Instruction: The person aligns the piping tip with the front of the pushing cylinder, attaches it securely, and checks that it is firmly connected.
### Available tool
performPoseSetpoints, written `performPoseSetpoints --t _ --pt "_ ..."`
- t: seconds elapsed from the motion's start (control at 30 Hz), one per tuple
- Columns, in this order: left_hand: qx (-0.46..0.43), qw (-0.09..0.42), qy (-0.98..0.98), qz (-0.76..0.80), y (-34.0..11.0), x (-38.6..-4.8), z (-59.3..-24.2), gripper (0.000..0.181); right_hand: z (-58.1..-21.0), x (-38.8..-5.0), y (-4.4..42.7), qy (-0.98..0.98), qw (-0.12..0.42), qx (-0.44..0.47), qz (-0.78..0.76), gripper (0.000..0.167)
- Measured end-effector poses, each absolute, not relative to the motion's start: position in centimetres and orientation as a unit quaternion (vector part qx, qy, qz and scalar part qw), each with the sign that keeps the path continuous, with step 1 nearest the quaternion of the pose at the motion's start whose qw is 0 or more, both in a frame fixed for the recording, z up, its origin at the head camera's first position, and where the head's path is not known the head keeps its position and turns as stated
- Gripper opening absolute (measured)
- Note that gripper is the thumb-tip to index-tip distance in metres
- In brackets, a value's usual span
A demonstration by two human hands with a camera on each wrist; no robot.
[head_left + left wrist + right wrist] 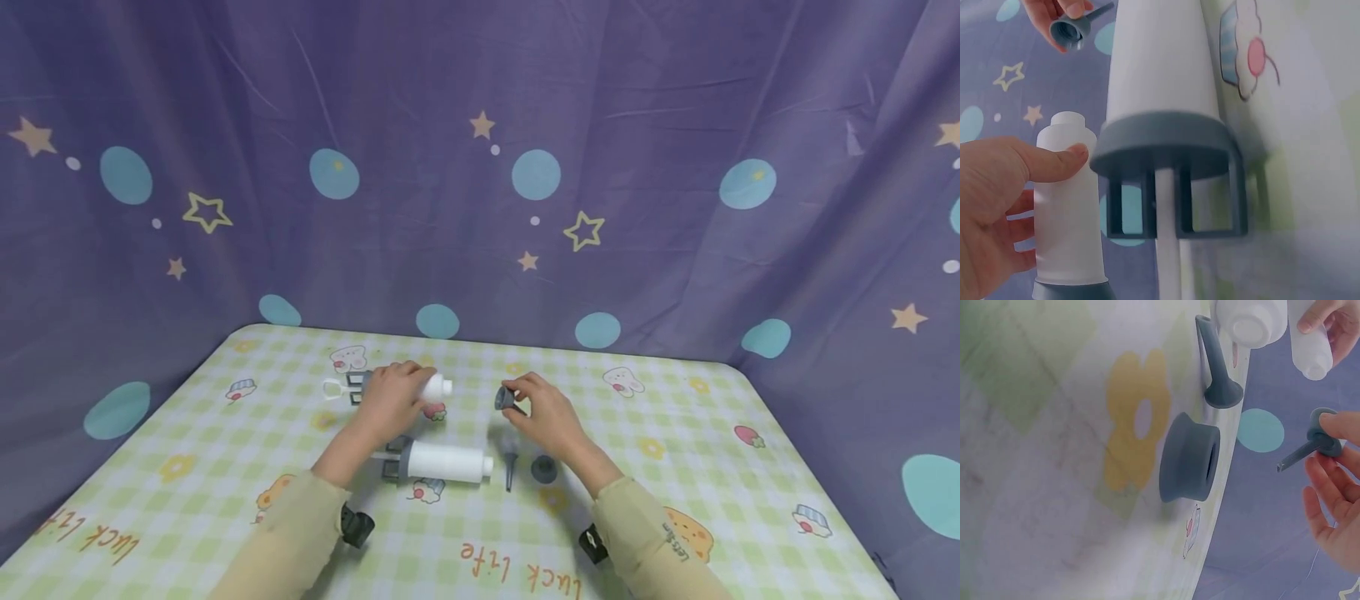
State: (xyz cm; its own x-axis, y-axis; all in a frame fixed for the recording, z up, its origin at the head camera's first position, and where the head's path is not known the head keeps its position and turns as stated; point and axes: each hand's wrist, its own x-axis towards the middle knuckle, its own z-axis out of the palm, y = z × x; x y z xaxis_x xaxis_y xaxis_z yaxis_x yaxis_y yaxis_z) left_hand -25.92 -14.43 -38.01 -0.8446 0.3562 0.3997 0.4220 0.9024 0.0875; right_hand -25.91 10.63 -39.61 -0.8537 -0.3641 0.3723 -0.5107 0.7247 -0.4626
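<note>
Behind the checked cloth (720,467) hangs a purple curtain (435,250); left hand (392,396) grips white tube (434,388), right hand (551,415) pinches grey nozzle (506,398).

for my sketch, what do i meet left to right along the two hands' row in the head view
White plastic ring-ended plunger, left hand, narrow white cylindrical plastic spout, grey funnel-shaped plastic nozzle, right hand.

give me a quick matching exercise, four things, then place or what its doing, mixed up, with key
As seen in the head view:

1. left hand
2. right hand
3. lower white tube
4. grey ring

A. on the cloth, right of the loose nozzle
B. pinches a spouted cap
C. on the cloth, left of the loose nozzle
D. holds the upper white tube

Pairs: 1-D, 2-B, 3-C, 4-A
</note>
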Motion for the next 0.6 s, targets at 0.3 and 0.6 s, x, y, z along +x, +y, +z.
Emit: performPoseSetpoints --t 0.3,0.6 --pt "-0.217 0.213 -0.948 -0.097 -13.2 -25.0 -37.5 0.049 -39.4 -25.9 10.5 -0.911 0.155 0.26 0.281 0.038" --pt "-0.231 0.216 -0.944 -0.096 -11.8 -24.2 -37.0 0.051 -38.7 -25.5 10.2 -0.907 0.159 0.28 0.27 0.04"
